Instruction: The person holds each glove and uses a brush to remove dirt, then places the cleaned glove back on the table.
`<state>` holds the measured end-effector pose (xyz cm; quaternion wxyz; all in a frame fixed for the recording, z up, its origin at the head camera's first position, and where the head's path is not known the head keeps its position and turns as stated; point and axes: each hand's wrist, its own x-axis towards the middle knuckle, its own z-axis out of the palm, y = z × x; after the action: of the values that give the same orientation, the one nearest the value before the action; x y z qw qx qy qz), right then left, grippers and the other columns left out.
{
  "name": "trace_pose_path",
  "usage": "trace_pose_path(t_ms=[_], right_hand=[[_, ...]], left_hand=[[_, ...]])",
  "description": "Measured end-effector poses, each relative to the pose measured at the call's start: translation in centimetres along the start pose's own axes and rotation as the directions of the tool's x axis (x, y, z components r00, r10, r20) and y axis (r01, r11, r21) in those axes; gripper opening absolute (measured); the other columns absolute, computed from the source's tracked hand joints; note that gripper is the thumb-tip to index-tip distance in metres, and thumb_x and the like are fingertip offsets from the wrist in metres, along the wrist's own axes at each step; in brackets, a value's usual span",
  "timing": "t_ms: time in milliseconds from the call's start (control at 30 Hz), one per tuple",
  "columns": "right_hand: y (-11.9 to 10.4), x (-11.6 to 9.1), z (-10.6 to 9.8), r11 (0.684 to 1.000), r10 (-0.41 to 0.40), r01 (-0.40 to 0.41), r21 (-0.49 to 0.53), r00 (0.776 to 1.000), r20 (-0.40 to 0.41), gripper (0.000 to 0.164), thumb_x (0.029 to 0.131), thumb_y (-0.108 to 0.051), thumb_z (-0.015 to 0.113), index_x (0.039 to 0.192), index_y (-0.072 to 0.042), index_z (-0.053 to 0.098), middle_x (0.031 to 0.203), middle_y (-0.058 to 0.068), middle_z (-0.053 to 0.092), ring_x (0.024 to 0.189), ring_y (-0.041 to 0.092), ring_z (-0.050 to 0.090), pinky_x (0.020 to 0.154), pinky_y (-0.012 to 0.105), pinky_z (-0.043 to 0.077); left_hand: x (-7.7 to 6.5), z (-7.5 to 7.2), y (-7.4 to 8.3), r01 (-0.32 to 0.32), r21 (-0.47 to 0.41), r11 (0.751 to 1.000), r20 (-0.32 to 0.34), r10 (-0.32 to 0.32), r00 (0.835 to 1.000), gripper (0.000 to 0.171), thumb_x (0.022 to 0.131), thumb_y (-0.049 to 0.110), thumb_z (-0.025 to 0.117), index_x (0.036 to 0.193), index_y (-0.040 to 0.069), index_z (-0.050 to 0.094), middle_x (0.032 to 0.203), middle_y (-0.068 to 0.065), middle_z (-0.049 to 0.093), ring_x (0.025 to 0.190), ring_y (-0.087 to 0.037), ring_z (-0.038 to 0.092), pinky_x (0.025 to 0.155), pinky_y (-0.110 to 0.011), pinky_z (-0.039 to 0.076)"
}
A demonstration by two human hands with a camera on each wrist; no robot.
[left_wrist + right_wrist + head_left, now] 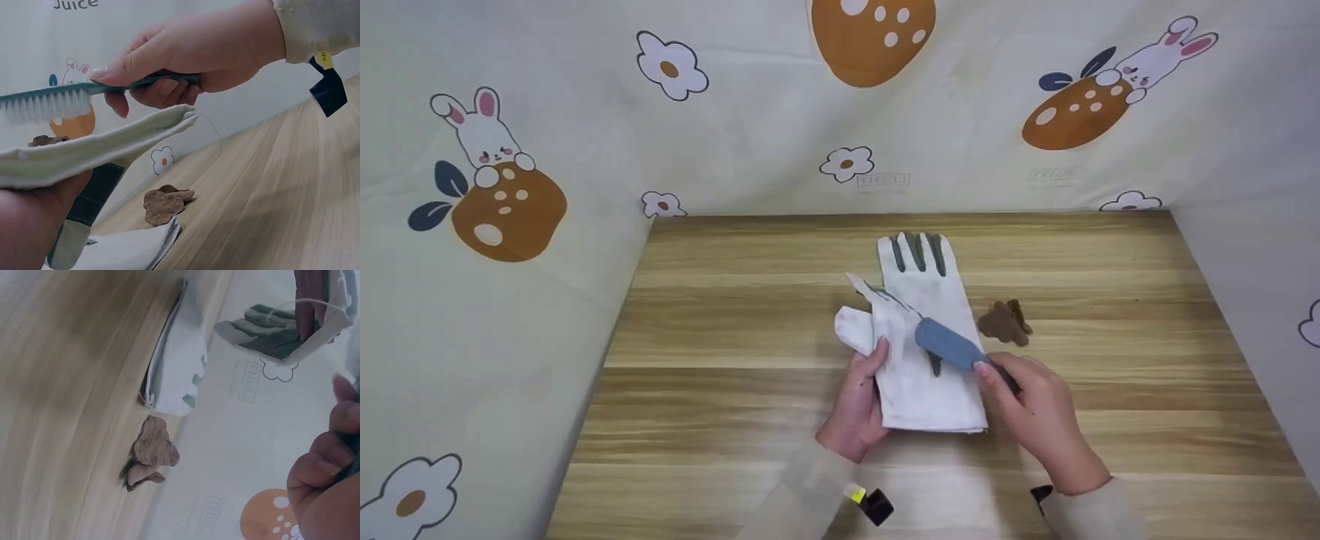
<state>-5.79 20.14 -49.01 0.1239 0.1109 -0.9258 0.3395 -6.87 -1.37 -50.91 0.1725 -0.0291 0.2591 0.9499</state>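
Note:
A white work glove [904, 390] with a green palm is raised over the table in my left hand [859, 405], the thumb on its upper face and the fingers beneath. My right hand [1039, 401] grips the handle of a blue-green brush [949, 345]; its white bristles [48, 106] face down, close above the glove. A brown lump [48, 140] shows at the glove's upper face, under the brush. A second white glove [177, 363], with green between its fingers, lies on the table and is partly covered by the held one in the head view.
Brown, clay-like pieces [1001, 322] lie on the wooden table [720, 420] to the right of the gloves. A pale cloth wall [750, 135] with rabbits and flowers surrounds the table's back and sides. A small black device [877, 506] hangs at my left sleeve.

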Motion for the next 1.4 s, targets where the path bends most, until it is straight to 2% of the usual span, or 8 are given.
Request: trace_pose_path(t_ms=[100, 200, 400, 567, 833, 1067, 1233, 1400], right_hand=[[-0.2, 0.2, 0.3, 0.999, 0.051, -0.05, -0.011, 0.997, 0.062, 0.02, 0.097, -0.025, 0.068, 0.105, -0.007, 0.076, 0.095, 0.009, 0.074, 0.086, 0.023, 0.068, 0.077, 0.047, 0.056], [-0.2, 0.1, 0.8, 0.999, 0.036, -0.033, -0.03, 0.993, 0.11, 0.022, 0.098, -0.027, 0.068, 0.106, -0.009, 0.075, 0.098, 0.009, 0.075, 0.089, 0.023, 0.069, 0.08, 0.047, 0.057], [0.3, -0.1, 1.0, 0.996, -0.021, 0.027, -0.082, 0.996, 0.082, 0.02, 0.094, -0.024, 0.073, 0.106, -0.009, 0.076, 0.098, 0.007, 0.076, 0.086, 0.022, 0.069, 0.077, 0.046, 0.057], [0.9, -0.1, 0.6, 0.996, -0.011, 0.02, -0.09, 0.995, 0.097, 0.024, 0.094, -0.025, 0.072, 0.109, -0.007, 0.076, 0.102, 0.009, 0.077, 0.091, 0.025, 0.07, 0.079, 0.049, 0.058], [1.7, -0.4, 0.2, 0.996, -0.002, 0.01, -0.089, 0.996, 0.087, 0.021, 0.094, -0.023, 0.072, 0.107, -0.007, 0.077, 0.098, 0.007, 0.077, 0.083, 0.02, 0.067, 0.073, 0.044, 0.056], [0.2, -0.1, 0.2, 0.999, 0.015, -0.014, -0.034, 0.999, 0.045, 0.016, 0.095, -0.02, 0.07, 0.103, -0.008, 0.076, 0.093, 0.007, 0.075, 0.083, 0.02, 0.067, 0.073, 0.044, 0.055], [0.0, 0.2, 0.5, 0.997, 0.026, -0.019, -0.07, 0.995, 0.1, 0.022, 0.097, -0.027, 0.068, 0.107, -0.008, 0.076, 0.097, 0.009, 0.076, 0.086, 0.025, 0.069, 0.076, 0.048, 0.056], [0.6, 0.1, 0.3, 0.995, 0.046, -0.034, -0.095, 0.991, 0.128, 0.023, 0.096, -0.029, 0.069, 0.108, -0.01, 0.076, 0.097, 0.007, 0.076, 0.086, 0.026, 0.069, 0.076, 0.05, 0.056]], left_hand=[[0.0, 0.0, 0.0, 0.023, -0.011, 1.0, -0.013, -0.023, 1.0, 0.038, 0.109, 0.025, 0.042, 0.145, 0.013, 0.04, 0.135, -0.004, 0.062, 0.126, -0.016, 0.06, 0.106, -0.033, 0.05], [0.1, 0.0, -0.2, 0.036, -0.017, 0.999, -0.036, -0.037, 0.999, 0.034, 0.108, 0.023, 0.045, 0.14, 0.011, 0.046, 0.136, -0.006, 0.064, 0.127, -0.017, 0.06, 0.11, -0.036, 0.048], [0.2, 0.0, -0.3, 0.012, 0.027, 1.0, -0.098, -0.01, 0.995, 0.039, 0.109, 0.019, 0.04, 0.147, 0.011, 0.034, 0.14, -0.008, 0.058, 0.132, -0.021, 0.056, 0.116, -0.043, 0.043], [0.2, 0.0, -0.3, 0.015, 0.033, 0.999, -0.125, -0.011, 0.992, 0.044, 0.109, 0.02, 0.037, 0.151, 0.012, 0.027, 0.144, -0.01, 0.052, 0.136, -0.023, 0.051, 0.118, -0.044, 0.039], [0.1, 0.0, -0.3, 0.022, 0.036, 0.999, -0.148, -0.017, 0.989, 0.043, 0.109, 0.02, 0.039, 0.15, 0.009, 0.03, 0.144, -0.011, 0.052, 0.135, -0.022, 0.052, 0.118, -0.041, 0.04], [0.0, 0.2, -0.5, 0.035, 0.061, 0.997, -0.121, -0.028, 0.992, 0.046, 0.109, 0.02, 0.042, 0.152, 0.008, 0.03, 0.149, -0.014, 0.051, 0.138, -0.025, 0.049, 0.118, -0.044, 0.039], [0.0, 0.6, -0.5, 0.039, 0.049, 0.998, -0.143, -0.032, 0.989, 0.046, 0.109, 0.02, 0.04, 0.153, 0.008, 0.029, 0.151, -0.013, 0.05, 0.14, -0.025, 0.049, 0.118, -0.043, 0.04], [-0.1, 0.4, -0.1, 0.031, 0.035, 0.999, -0.143, -0.025, 0.989, 0.042, 0.11, 0.02, 0.037, 0.15, 0.009, 0.031, 0.141, -0.01, 0.057, 0.132, -0.023, 0.055, 0.115, -0.042, 0.044]])
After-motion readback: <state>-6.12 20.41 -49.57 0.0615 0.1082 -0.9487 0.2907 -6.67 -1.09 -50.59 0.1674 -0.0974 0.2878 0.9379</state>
